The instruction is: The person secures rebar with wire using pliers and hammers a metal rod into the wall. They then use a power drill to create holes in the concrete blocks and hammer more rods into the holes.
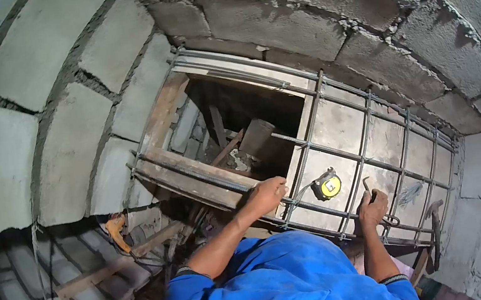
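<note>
My left hand (266, 198) is closed in a pinch at the near corner of the rebar grid (364, 160), beside the square opening. Whatever lies between its fingertips is too small to make out. In my right hand (374, 209) is a rebar tying hook (366, 183), its bent tip pointing up and a looped end showing on the other side of the fist. Between the hands, a yellow and black tape measure (327, 185) lies on the panel under the bars. Right of the hook rests a small bundle of tie wire (410, 192).
A hammer (436, 222) hangs over the grid's right end. The framed opening (257, 99) drops to rubble and boards below. Block walls (295, 20) enclose the far side and left. A yellow power tool (117, 233) sits lower left, near a wooden beam (99, 274).
</note>
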`<act>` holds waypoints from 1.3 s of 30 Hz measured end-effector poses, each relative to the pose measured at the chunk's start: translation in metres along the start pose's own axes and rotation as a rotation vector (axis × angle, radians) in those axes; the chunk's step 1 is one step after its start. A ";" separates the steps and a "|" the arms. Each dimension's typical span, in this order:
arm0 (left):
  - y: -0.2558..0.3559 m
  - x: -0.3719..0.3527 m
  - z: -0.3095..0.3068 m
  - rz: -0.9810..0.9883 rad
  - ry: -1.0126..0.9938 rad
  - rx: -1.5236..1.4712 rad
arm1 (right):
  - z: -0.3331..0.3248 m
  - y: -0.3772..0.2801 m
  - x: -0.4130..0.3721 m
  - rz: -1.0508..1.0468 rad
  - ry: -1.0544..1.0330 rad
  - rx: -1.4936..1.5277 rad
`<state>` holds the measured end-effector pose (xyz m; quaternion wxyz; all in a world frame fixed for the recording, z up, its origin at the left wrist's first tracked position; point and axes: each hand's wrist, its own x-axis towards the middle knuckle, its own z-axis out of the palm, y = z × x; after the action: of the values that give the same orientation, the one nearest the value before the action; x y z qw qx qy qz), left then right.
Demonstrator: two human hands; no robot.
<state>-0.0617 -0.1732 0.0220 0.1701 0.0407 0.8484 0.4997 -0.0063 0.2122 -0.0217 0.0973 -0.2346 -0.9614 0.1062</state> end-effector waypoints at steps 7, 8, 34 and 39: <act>-0.059 0.009 -0.093 -0.081 0.755 0.501 | 0.003 0.004 -0.001 0.035 -0.038 -0.013; -0.076 0.016 -0.094 -0.074 0.755 0.503 | 0.002 0.005 -0.001 0.031 -0.035 -0.024; -0.079 0.046 -0.085 -0.716 0.416 0.808 | 0.002 0.004 -0.004 -0.003 0.057 0.016; -0.083 0.047 -0.085 -0.736 0.373 0.785 | 0.000 0.003 -0.003 0.002 0.033 0.018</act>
<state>-0.1249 -0.2742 -0.0240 0.1522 -0.2862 0.9445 0.0533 -0.0027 0.2131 -0.0231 0.1152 -0.2365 -0.9583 0.1113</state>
